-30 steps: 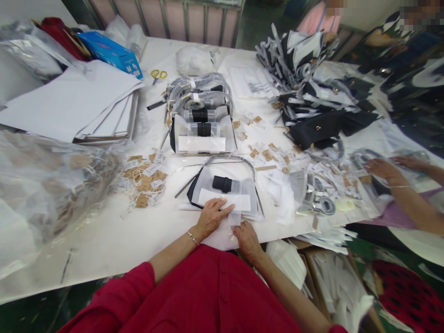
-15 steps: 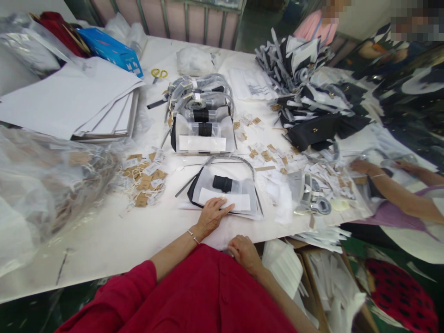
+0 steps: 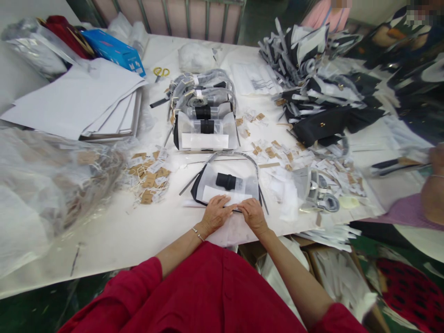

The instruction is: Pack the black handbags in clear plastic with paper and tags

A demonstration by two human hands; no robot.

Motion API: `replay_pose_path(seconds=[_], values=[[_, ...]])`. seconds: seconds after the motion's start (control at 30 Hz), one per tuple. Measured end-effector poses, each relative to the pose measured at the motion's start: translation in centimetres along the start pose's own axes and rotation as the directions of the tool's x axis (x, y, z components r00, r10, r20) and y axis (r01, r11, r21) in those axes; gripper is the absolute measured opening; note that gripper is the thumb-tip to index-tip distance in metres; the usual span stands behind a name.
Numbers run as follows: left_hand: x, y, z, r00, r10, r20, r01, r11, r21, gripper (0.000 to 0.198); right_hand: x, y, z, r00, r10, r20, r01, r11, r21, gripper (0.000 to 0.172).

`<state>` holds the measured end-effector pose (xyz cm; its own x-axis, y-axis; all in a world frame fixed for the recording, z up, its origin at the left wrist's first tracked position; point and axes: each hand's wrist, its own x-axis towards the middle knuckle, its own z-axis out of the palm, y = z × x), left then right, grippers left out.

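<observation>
A black bag wrapped in clear plastic [image 3: 227, 185] lies flat at the table's near edge, with a white paper strip across its front. My left hand [image 3: 215, 213] rests flat on its near edge, fingers stretched to the right. My right hand [image 3: 255, 213] lies beside it on the same edge, fingers pointing left and almost touching the left fingertips. Neither hand grips anything that I can see. Behind the bag stands a stack of similar wrapped bags [image 3: 206, 125]. White tissue [image 3: 229, 233] lies under my wrists.
Brown paper tags [image 3: 149, 178] are scattered left of the bag, beside a big clear sack [image 3: 52, 185]. White sheets [image 3: 79, 99], a blue box [image 3: 116, 51] and yellow scissors [image 3: 160, 71] lie at the back left. Black-and-white bags [image 3: 312, 88] are heaped at the right. A co-worker's arm [image 3: 433, 189] is at the right edge.
My right hand drew back to the table's edge, then came forward onto the bag next to my left hand. The co-worker's arms shifted right.
</observation>
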<state>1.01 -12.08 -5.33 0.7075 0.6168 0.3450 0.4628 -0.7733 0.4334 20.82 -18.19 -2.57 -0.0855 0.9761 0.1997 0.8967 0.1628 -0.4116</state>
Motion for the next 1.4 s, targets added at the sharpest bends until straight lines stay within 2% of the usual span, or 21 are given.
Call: replay_pose_path(seconds=[0.13,0.23,0.3,0.37,0.47,0.57,0.63,0.77,1.0,1.2,1.3,1.4], values=[[0.4,0.5,0.0,0.997,-0.075,0.006,0.075,0.997,0.01,0.033,0.0,0.4,0.3,0.999,-0.034,0.016,0.034,0.999,-0.003,0.022],[0.4,0.7,0.4,0.997,-0.071,-0.013,0.072,0.997,0.036,0.031,0.3,-0.4,-0.5,1.0,-0.03,0.005,0.03,0.999,-0.032,0.023],[0.3,0.8,0.7,0.998,-0.055,-0.026,0.057,0.997,0.053,0.029,-0.4,-1.3,-1.3,0.998,-0.059,0.026,0.06,0.998,-0.035,0.023],[0.1,0.8,0.8,0.998,-0.05,-0.03,0.051,0.997,0.059,0.026,-2.4,-2.2,-1.9,0.987,-0.13,0.093,0.132,0.991,-0.009,0.023],[0.1,0.8,0.8,0.999,-0.052,-0.012,0.052,0.997,0.05,0.024,-7.2,-2.9,-1.6,0.956,-0.232,0.181,0.236,0.972,-0.002,0.03],[0.1,0.9,0.7,0.999,-0.053,0.002,0.052,0.998,0.044,0.024,-11.4,-2.6,0.2,0.951,-0.237,0.2,0.267,0.954,-0.139,0.044],[0.2,0.9,0.6,0.999,-0.049,0.01,0.049,0.998,0.049,0.024,-12.4,-2.2,1.6,0.954,-0.225,0.199,0.266,0.942,-0.207,0.051],[0.2,0.9,0.5,0.999,-0.041,0.031,0.039,0.997,0.068,0.024,-11.5,-1.8,3.1,0.964,-0.209,0.164,0.233,0.961,-0.148,0.047],[0.3,0.7,0.6,1.0,-0.026,0.015,0.025,0.996,0.081,0.025,-10.4,-2.7,1.8,0.979,-0.146,0.145,0.135,0.987,0.081,0.017],[0.2,0.8,0.6,0.999,-0.037,0.005,0.037,0.996,0.082,0.027,-6.9,-4.6,-0.3,0.999,-0.047,0.008,0.046,0.992,0.12,0.022],[0.2,0.8,0.7,1.0,-0.03,-0.006,0.03,0.996,0.083,0.029,-4.8,-4.2,-1.4,0.995,-0.017,-0.098,0.037,0.977,0.21,0.031],[0.2,0.7,0.9,0.999,-0.032,-0.039,0.035,0.996,0.081,0.026,-2.5,-3.1,-2.0,0.981,0.113,-0.159,-0.061,0.951,0.302,0.031]])
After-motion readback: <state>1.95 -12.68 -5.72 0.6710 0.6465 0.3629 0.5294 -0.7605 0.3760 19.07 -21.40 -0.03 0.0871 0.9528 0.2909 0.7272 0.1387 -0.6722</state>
